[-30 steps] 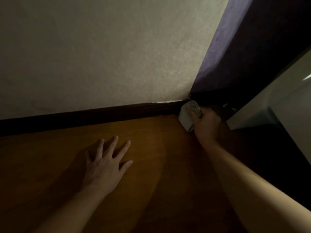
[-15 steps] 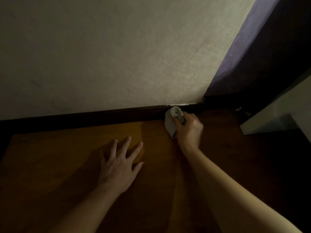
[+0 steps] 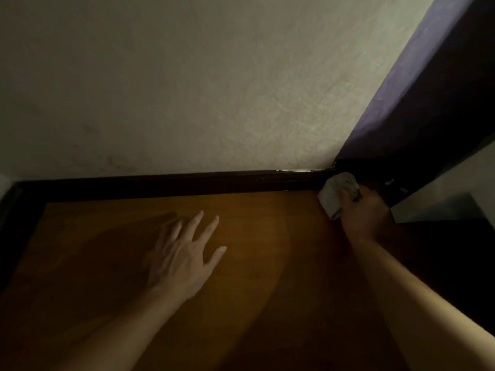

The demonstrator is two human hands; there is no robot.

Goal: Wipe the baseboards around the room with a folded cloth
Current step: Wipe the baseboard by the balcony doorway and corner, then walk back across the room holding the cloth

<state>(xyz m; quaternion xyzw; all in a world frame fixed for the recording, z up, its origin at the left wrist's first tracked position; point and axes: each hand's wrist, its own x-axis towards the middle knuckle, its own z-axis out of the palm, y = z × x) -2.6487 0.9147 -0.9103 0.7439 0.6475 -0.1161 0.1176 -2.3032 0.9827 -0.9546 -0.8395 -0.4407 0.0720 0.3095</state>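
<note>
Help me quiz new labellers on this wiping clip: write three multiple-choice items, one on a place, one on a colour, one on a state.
1. Where is the cloth?
A. in a bucket
B. at the right end of the baseboard, by the corner
C. on a chair

2. What colour is the baseboard?
A. white
B. yellow
C. dark, nearly black

3. How is the left hand?
A. open, fingers spread
B. clenched in a fist
C. pinching a sponge

Answers:
1. B: the right hand grips it at the board's corner end.
2. C: it shows as a dark strip under the pale wall.
3. A: its straight fingers fan out over the floor.
</note>
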